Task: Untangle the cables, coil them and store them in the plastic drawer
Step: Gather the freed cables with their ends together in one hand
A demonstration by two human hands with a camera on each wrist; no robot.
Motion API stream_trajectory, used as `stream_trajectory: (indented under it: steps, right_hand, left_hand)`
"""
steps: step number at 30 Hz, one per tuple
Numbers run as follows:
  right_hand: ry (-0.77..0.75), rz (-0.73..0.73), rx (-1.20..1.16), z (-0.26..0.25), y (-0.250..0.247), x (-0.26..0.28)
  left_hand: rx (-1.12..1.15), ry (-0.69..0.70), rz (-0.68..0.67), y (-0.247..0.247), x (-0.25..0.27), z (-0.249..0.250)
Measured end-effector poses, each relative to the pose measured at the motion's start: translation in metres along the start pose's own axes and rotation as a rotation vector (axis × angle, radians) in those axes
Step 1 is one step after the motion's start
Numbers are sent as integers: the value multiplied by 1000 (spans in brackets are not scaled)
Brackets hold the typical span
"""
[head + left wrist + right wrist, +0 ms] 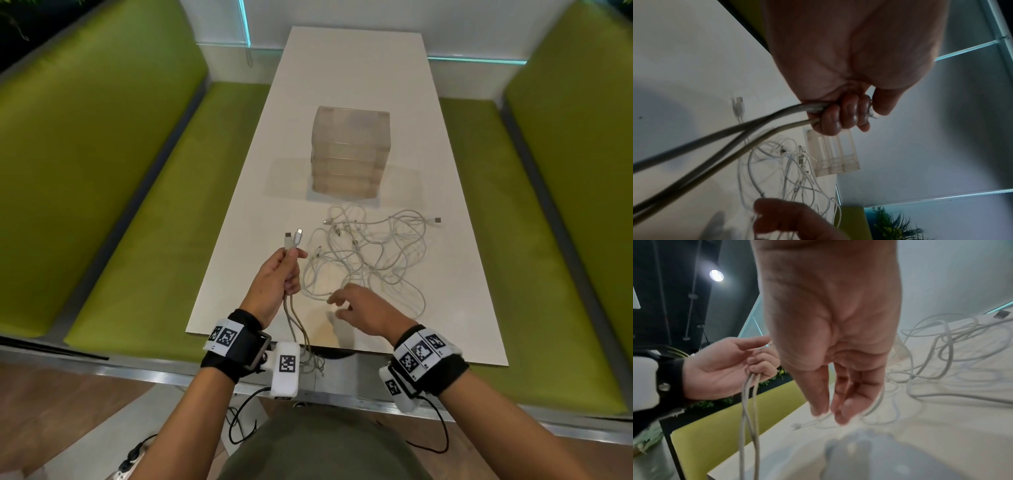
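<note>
My left hand grips a greyish cable folded double, its two plug ends sticking up above the fist. The two strands hang down past the table's near edge. In the left wrist view the fingers curl round the cable. A tangle of white cables lies on the white table in front of a translucent plastic drawer unit, whose drawers are closed. My right hand hovers over the tangle's near edge, fingers loosely extended and holding nothing.
Green padded benches flank the table on the left and right. One USB plug of the tangle points right. Bare tabletop lies beyond the drawer unit. Black wires from the wrist cameras hang near my lap.
</note>
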State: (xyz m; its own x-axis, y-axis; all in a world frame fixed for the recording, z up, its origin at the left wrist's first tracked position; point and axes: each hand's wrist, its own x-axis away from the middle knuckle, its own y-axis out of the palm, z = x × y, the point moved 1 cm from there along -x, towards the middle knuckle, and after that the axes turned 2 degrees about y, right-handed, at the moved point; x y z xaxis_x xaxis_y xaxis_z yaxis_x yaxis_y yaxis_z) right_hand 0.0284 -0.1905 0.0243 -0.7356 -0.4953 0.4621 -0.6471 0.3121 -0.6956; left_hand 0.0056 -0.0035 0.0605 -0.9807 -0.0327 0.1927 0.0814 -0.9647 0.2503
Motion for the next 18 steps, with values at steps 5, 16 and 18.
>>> stream_trajectory:
  steps: [5,16,18]
  right_hand:
    - [25,94,23,-13,-5,-29]
    - [17,11,-58,-14,-28,-32]
    - [-7,19,-170,-13,-37,-26]
  left_hand:
    - [39,0,42,-9,0,1]
    - [80,16,65,-11,-4,4]
    - [78,14,59,-9,-5,4]
